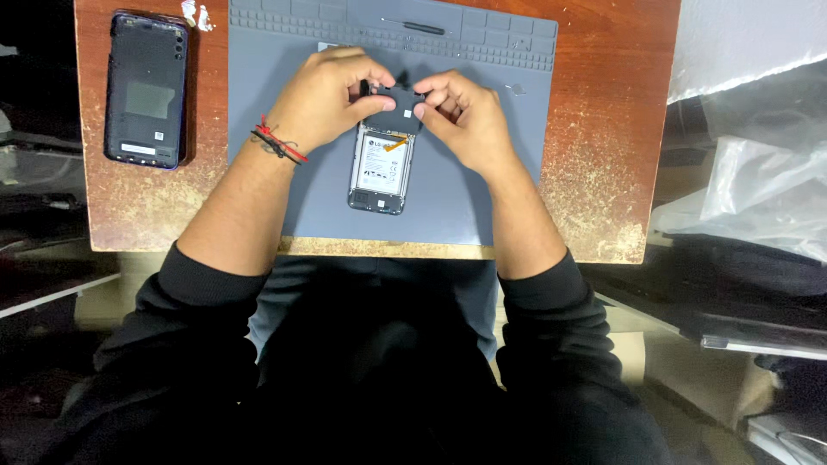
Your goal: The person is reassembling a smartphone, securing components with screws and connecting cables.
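Opened phone lies back-off just below both hands; left hand and right hand pinch a dark inner cover, lifted clear; battery still seated.

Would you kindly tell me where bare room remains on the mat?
Free: grey mat left of the left hand, and right of the right hand. Crowded: centre, where both hands hold a dark cover over the opened phone.

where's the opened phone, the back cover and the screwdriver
opened phone (379,172), head view, on its exposed battery
back cover (146,90), head view, middle of its inner face
screwdriver (415,27), head view, mid-shaft, at the mat's far edge
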